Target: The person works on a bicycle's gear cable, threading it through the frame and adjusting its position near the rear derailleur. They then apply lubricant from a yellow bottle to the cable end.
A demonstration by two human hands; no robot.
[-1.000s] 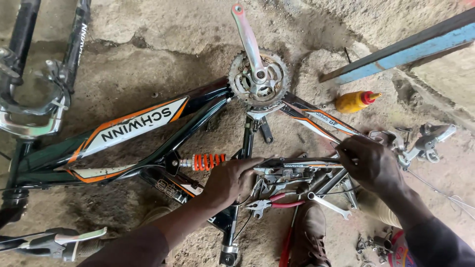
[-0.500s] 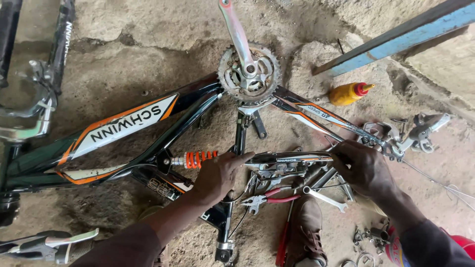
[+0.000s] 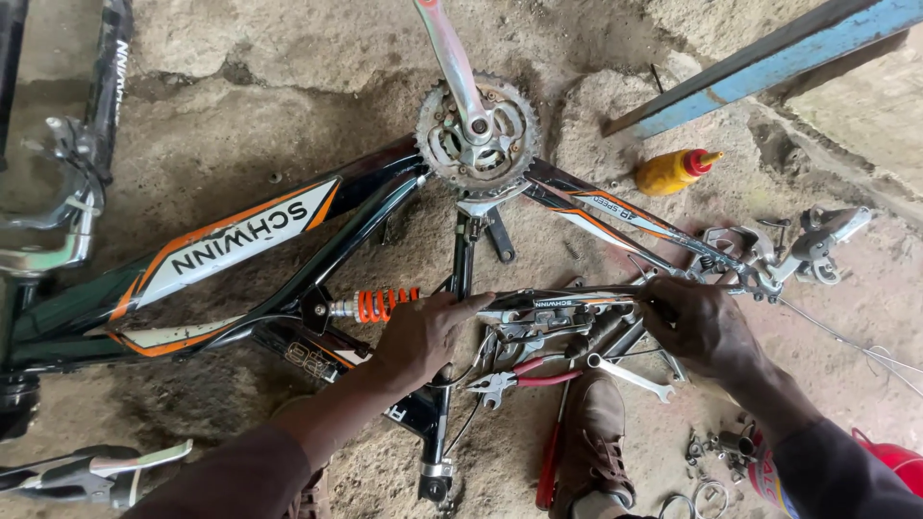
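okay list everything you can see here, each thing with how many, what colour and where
bike frame: one, black with orange and white, lying across the concrete floor
chainring and crank: one, silver, top centre
shock spring: one, orange, mid-frame
squeeze bottle: one, yellow with red cap, upper right
pliers: one, red-handled, below the frame
spanner: one, silver, by the right hand
derailleur: one, silver, far right
beam: one, blue, top right
shoe: one, brown, bottom centre
left hand: on the frame by the spring
right hand: gripping the rear stay
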